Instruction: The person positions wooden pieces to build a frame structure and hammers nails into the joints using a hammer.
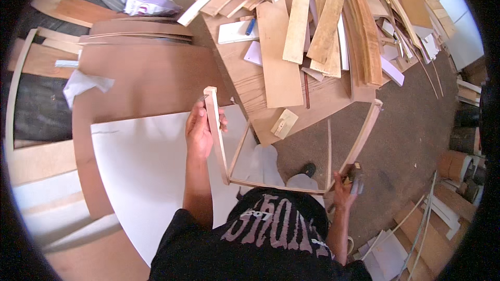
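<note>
A light frame of thin wooden strips [221, 151] spans the space in front of my body, its low bar close to my shirt and its sides reaching forward. My left hand [198, 130] is closed round the left upright near its top end, with a small dark thin piece showing by the fingertips. Down by the frame's right corner, my right hand [342, 191] is closed on what looks like a hammer [357, 179], blurred, with a metal part and a wooden tip. A small wooden block [284, 124] rests on the workbench corner beyond the frame.
The wooden workbench [250, 96] ahead carries heaped boards and strips [328, 21] and a blue-handled tool [250, 26]. A white sheet [140, 161] lies at my left over a brown panel [151, 73]. Offcuts [385, 250] lie on the floor at the right.
</note>
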Motion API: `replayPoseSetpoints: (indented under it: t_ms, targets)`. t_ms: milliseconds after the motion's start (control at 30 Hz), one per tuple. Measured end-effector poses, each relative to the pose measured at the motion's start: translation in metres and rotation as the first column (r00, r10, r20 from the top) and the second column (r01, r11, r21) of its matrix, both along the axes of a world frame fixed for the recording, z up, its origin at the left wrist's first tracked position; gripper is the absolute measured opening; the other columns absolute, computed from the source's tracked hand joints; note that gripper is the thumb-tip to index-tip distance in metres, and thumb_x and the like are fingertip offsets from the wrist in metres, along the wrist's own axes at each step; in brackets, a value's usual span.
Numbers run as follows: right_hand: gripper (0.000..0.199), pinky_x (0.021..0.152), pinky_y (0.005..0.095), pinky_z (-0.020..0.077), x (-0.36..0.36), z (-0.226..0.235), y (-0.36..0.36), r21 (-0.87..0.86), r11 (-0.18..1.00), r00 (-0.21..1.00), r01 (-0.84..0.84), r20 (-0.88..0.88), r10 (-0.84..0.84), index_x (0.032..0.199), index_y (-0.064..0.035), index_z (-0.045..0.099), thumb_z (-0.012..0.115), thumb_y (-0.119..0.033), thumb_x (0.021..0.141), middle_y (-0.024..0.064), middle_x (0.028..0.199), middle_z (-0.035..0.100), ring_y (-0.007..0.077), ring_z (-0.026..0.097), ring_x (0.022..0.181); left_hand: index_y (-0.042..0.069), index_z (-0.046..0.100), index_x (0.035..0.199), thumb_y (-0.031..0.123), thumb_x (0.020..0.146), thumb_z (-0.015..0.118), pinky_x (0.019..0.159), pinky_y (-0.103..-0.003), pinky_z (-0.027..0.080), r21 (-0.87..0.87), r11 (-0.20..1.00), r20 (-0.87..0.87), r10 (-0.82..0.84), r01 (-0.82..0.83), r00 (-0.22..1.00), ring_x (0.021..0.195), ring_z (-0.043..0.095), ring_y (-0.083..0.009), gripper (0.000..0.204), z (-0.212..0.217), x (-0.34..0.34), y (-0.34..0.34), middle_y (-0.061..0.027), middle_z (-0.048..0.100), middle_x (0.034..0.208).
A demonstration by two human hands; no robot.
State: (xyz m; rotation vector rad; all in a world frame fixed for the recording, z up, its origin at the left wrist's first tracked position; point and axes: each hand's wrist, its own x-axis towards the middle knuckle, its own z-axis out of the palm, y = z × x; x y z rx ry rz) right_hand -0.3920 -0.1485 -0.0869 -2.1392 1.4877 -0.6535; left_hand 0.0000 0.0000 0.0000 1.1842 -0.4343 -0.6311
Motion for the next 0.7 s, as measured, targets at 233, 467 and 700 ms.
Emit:
replayPoseSetpoints:
  t_ms: [233,467,700]
  targets:
    - [0.046,0.09,0.0436,0.0462,-0.109,0.009,-0.026,0.255,0.967,0.998,0.022,0.051,-0.036,0.117,-0.0004,0.064,0.079,-0.025,0.081,0.0145,0.111,0.066,0.0298,0.059,0.101,0.004,0.045,0.133,0.035,0.099,0.052,0.06,-0.037,0.054,-0.272,0.96,-0.108,-0.095,0.063,0.99,0.076,0.063,-0.0234,0.046,0.074,-0.102,0.033,-0.0134,0.064,0.1]
    - [0.049,0.086,0.0355,0.052,-0.148,0.049,-0.045,0.099,0.979,0.961,-0.179,0.23,0.153,0.124,0.0035,0.054,0.077,-0.016,0.086,0.0123,0.112,0.061,0.0206,0.061,0.099,0.003,0.053,0.124,0.026,0.097,0.057,0.053,-0.028,0.048,-0.298,0.954,0.027,0.001,0.007,1.0,0.073,0.06,-0.0187,0.035,0.124,-0.155,0.05,-0.0116,0.06,0.104]
    - [0.057,0.082,0.0387,0.055,-0.156,0.08,-0.051,0.07,0.977,0.935,-0.201,0.313,0.169,0.128,0.0016,0.053,0.08,-0.018,0.082,0.0131,0.112,0.06,0.0224,0.062,0.097,0.0,0.053,0.121,0.028,0.096,0.059,0.052,-0.024,0.042,-0.297,0.949,-0.049,0.095,-0.105,0.994,0.073,0.055,-0.0148,0.038,0.148,-0.183,0.053,-0.01,0.059,0.104]
